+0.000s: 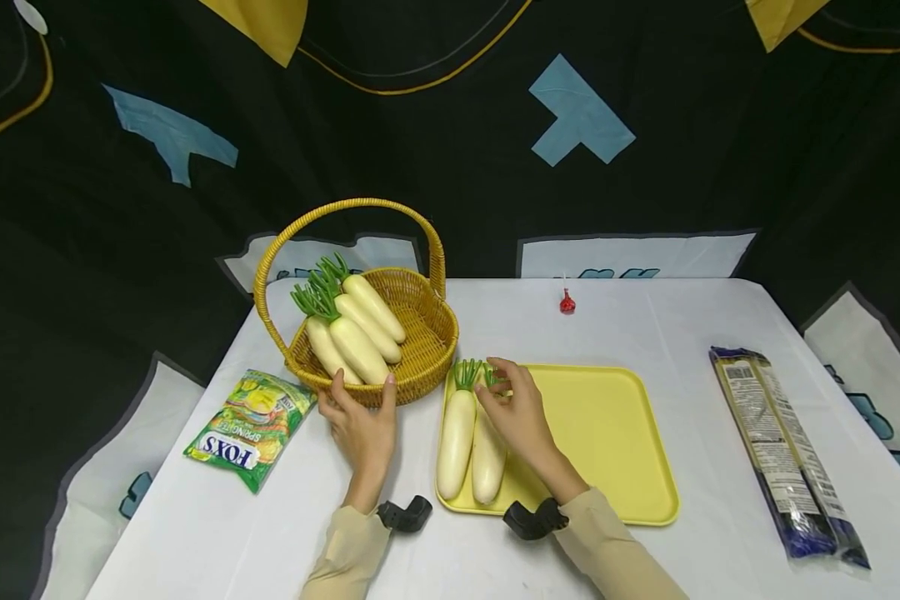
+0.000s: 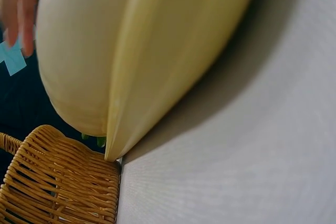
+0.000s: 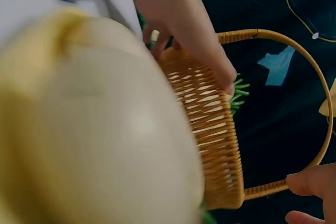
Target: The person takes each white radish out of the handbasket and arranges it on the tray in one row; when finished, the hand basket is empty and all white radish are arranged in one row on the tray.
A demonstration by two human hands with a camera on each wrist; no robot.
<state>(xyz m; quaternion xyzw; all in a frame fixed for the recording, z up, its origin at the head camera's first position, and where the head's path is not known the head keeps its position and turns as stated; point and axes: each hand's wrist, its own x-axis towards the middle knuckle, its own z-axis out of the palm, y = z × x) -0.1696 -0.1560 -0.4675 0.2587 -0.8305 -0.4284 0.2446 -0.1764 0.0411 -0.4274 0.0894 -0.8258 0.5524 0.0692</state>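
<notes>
My left hand (image 1: 363, 425) touches the front of a wicker basket (image 1: 427, 333), with thumb and fingers spread at its rim. Inside the basket lie several white radishes (image 1: 358, 348) with green tops, leaning over its left side. My right hand (image 1: 516, 408) hovers over the top end of a white radish (image 1: 487, 458) on a yellow tray (image 1: 607, 442), its thumb and fingers apart. Another white radish (image 1: 457, 442) lies alongside it at the tray's left. In the right wrist view a radish (image 3: 121, 124) fills the foreground, and the right hand's (image 3: 315, 192) fingers overlap the basket handle.
A green Fox's candy bag (image 1: 251, 429) lies left of the basket. Two long dark packets (image 1: 783, 458) lie at the table's right. A small red object (image 1: 567, 303) is near the back edge. The basket's tall handle (image 1: 367, 202) arches up before a black backdrop.
</notes>
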